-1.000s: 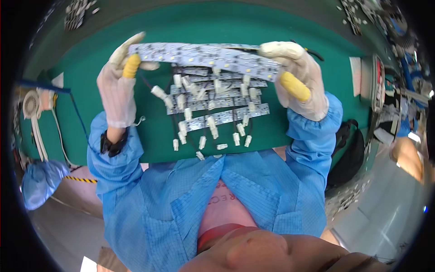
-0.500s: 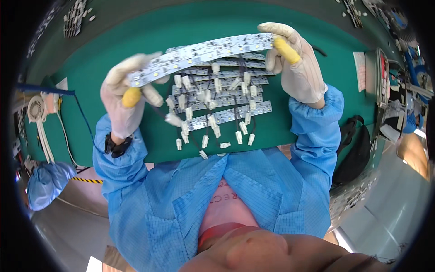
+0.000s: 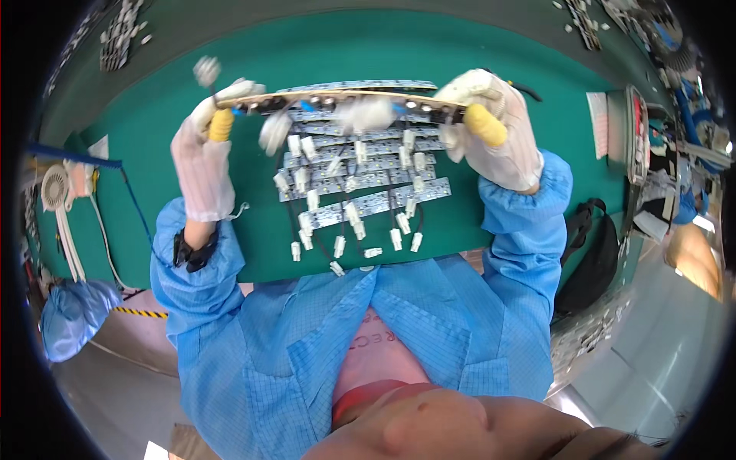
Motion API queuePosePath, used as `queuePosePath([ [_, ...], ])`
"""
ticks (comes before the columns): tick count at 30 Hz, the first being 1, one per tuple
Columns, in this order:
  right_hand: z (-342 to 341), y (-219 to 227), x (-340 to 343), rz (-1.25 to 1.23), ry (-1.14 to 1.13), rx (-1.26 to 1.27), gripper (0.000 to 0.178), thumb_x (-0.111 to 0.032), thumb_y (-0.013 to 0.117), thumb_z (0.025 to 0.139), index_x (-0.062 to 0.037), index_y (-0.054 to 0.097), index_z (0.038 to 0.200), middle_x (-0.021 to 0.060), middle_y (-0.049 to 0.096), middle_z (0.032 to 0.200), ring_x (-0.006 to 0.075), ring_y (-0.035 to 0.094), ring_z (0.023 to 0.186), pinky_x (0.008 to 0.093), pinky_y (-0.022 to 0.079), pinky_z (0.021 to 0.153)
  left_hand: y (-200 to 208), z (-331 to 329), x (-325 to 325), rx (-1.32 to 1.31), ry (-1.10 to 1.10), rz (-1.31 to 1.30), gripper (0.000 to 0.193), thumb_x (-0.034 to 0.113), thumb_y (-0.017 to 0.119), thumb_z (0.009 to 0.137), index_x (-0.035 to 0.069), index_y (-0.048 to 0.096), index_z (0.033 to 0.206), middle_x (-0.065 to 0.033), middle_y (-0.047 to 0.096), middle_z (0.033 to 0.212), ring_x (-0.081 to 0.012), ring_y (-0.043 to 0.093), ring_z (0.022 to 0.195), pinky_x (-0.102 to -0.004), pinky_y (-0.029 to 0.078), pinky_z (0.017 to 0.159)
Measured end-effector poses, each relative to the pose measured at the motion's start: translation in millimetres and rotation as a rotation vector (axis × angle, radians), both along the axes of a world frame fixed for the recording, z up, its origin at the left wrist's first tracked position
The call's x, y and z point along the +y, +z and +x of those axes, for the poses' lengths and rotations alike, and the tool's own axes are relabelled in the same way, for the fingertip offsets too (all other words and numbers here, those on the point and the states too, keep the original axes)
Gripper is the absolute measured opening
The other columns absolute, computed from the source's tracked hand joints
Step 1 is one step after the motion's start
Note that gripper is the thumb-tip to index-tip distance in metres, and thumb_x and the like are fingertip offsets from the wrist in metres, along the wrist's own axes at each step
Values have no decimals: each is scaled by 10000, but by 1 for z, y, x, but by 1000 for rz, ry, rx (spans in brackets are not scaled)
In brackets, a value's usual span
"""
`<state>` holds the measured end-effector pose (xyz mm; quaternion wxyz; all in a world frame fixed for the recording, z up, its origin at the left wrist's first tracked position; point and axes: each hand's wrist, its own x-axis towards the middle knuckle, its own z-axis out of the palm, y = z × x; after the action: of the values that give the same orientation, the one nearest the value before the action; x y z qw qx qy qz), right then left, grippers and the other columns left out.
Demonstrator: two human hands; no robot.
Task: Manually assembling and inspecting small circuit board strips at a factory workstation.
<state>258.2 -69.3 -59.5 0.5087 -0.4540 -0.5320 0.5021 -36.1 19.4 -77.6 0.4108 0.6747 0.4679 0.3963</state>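
Between my two gloved hands a long LED circuit board strip (image 3: pixel 337 95) is held up, seen nearly edge-on with components and blurred white connectors hanging along its near side. My left hand (image 3: pixel 208 138) pinches its left end; a yellow cover wraps one finger. At the other end my right hand (image 3: pixel 491 123) is closed round the board, also with a yellow-covered finger. Below it on the bench several similar LED strips (image 3: pixel 383 201) lie in overlapping rows. Their dark wires end in white plug connectors (image 3: pixel 353 215) pointing toward me.
The green mat (image 3: pixel 169 92) covers the bench. A small fan (image 3: pixel 57 188) with a cable stands at the left, by a blue cord (image 3: pixel 134 195). On the right are a bin (image 3: pixel 632 134), a paper sheet (image 3: pixel 598 123) and a black bag (image 3: pixel 594 261).
The held strip has turned from its LED face to nearly edge-on, its connectors swinging. Its left end rose with my left hand, while my right hand moved slightly down.
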Motion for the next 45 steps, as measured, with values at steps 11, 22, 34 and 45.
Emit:
queuePosePath([
  [11, 4, -3, 8, -339, -41, 226, 382, -373, 527, 918, 8, 541, 919, 13, 504, 544, 68, 424, 409, 185, 344, 389, -14, -8, -1, -83, -89, -2, 616, 508, 317, 963, -18, 588, 1133, -52, 657, 673, -104, 564, 657, -249, 424, 661],
  [22, -3, -4, 14, -184, -13, 153, 436, -303, 638, 853, -18, 502, 1154, 5, 577, 774, 39, 448, 548, 174, 320, 487, 15, -5, -12, -600, -227, -328, 450, 358, 407, 974, -39, 500, 1164, -149, 651, 887, -176, 621, 737, -275, 498, 703],
  [34, 24, -33, 35, 418, -203, -1135, 287, -62, 633, 793, -68, 578, 1074, 84, 630, 967, 185, 615, 877, 338, 467, 745, -33, -161, 67, 480, 191, 42, 223, 168, 503, 907, 123, 597, 1104, -74, 623, 1031, -211, 569, 954, -385, 346, 932],
  [45, -5, -3, 7, 611, -298, -708, 223, 45, 603, 800, 3, 591, 1018, 146, 625, 1017, 220, 641, 861, 283, 546, 702, 33, 6, -2, -558, -620, -526, 600, 442, 215, 991, -39, 363, 1319, -130, 647, 990, -211, 530, 1098, -299, 373, 971],
])
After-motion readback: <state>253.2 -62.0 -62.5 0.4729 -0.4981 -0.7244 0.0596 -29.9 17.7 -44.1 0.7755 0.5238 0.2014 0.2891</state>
